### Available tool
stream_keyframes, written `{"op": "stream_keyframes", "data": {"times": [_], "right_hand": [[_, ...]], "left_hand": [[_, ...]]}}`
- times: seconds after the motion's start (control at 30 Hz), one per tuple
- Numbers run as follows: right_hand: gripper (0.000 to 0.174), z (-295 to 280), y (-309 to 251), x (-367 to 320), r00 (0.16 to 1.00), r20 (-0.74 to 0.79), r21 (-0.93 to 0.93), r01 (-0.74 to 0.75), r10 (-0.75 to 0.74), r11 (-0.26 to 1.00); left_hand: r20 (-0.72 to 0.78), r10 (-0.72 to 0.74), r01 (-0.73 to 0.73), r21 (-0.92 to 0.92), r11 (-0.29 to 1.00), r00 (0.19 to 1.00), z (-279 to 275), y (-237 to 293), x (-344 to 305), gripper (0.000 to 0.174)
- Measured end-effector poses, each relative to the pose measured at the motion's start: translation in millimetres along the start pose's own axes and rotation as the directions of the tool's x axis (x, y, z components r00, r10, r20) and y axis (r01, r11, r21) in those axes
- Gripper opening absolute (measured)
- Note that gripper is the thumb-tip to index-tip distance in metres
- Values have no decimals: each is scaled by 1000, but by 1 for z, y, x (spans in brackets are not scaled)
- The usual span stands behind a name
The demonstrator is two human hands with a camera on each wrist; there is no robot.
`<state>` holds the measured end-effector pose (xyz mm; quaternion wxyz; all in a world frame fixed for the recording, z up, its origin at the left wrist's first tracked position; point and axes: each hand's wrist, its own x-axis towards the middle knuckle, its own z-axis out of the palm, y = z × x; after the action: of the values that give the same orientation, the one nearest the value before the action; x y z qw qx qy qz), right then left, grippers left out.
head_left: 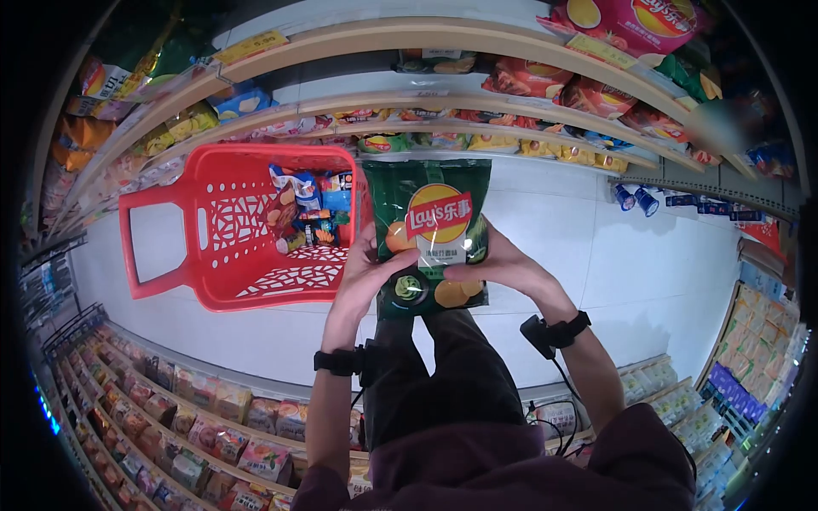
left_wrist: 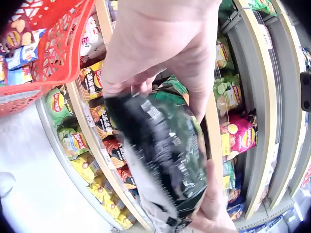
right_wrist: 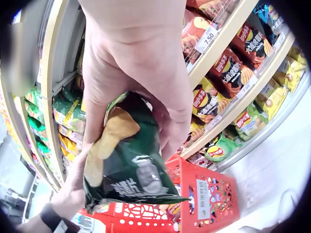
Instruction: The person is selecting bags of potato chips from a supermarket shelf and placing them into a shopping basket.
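Note:
A dark green Lay's chip bag (head_left: 434, 200) is held upright between both hands in front of the body, its printed front facing up to the head camera. My left hand (head_left: 365, 271) grips its left side, thumb lying across the front. On the opposite side my right hand (head_left: 511, 264) holds it the same way, thumb over the lower front. In the left wrist view the bag's edge and back (left_wrist: 165, 145) show below the left hand (left_wrist: 165, 53). The right wrist view has the right hand (right_wrist: 141, 73) with fingers wrapped round the bag (right_wrist: 138, 160).
A red shopping basket (head_left: 230, 296) with a long handle stands left of the bag, several snack packs (head_left: 311, 209) inside. Shelves of chip bags (head_left: 528, 78) run ahead, with price tags on their edges. More packed shelves (head_left: 213, 439) stand behind the person. Pale floor tiles (head_left: 545, 204) lie between.

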<state>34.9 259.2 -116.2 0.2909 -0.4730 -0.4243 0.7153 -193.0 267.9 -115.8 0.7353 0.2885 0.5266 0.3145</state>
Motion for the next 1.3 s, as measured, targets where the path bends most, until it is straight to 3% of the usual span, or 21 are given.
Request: {"op": "stream_keyframes", "data": {"times": [0.03, 0.13, 0.2, 0.27, 0.33, 0.4, 0.47, 0.5, 0.57, 0.67, 0.77, 0.87, 0.9, 1.0, 1.13, 1.17, 1.3], "right_hand": [[92, -3, 5, 5, 999, 25, 29, -38, 37, 999], [84, -22, 18, 16, 998, 35, -65, -50, 52, 997], [73, -32, 1, 30, 998, -64, -336, -25, 4, 941], [61, -54, 2, 56, 998, -46, -440, 27, -53, 897], [58, -67, -12, 81, 961, -121, -357, 191, -248, 914], [56, -83, -32, 104, 882, -154, -563, 292, -445, 774], [51, -97, -45, 129, 743, -187, -593, 436, -643, 677], [50, -105, -51, 138, 797, -161, -632, 369, -582, 681], [48, -120, -62, 153, 888, -122, -712, 233, -443, 662], [44, -125, -55, 167, 836, -82, -815, 257, -543, 519], [50, -122, -48, 166, 715, -20, -842, 365, -699, 397], [53, -111, -53, 151, 673, -169, -666, 460, -720, 587], [56, -118, -45, 157, 653, -132, -573, 564, -746, 594], [54, -145, -21, 180, 493, 18, -854, 460, -870, 243], [50, -141, -36, 191, 773, -154, -638, 398, -615, 659], [53, -144, -36, 199, 800, -135, -780, 279, -585, 560], [58, -153, -30, 214, 851, -122, -791, 227, -510, 568]], "left_hand": [[19, 42, -43, 58, 997, 999, -1, -2, 5, 60], [110, 133, -156, 241, 958, 985, -4, 1, 23, 52], [184, 161, -231, 475, 849, 970, -6, 16, 51, 53], [260, 188, -316, 649, 692, 947, 4, 50, 78, 53], [313, 487, -578, 497, 648, 815, 6, 57, 115, 48], [238, 474, -493, 683, 539, 848, 22, 90, 133, 44], [279, 638, -598, 717, 359, 718, 30, 110, 157, 41], [354, 732, -714, 653, 252, 583, 29, 116, 172, 38], [377, 688, -680, 695, 233, 621, 30, 127, 179, 32], [345, 688, -639, 736, 223, 638, 28, 124, 185, 32], [325, 706, -611, 768, 192, 630, 21, 121, 184, 35], [316, 746, -658, 723, 210, 586, 12, 118, 183, 41], [312, 765, -684, 696, 219, 563, 9, 117, 183, 44], [334, 813, -690, 715, 112, 477, 14, 116, 178, 48], [266, 677, -627, 688, 365, 686, 13, 111, 203, 37], [261, 652, -576, 748, 330, 712, 12, 112, 209, 36], [133, 587, -340, 905, 257, 799, 14, 116, 231, 34]]}}
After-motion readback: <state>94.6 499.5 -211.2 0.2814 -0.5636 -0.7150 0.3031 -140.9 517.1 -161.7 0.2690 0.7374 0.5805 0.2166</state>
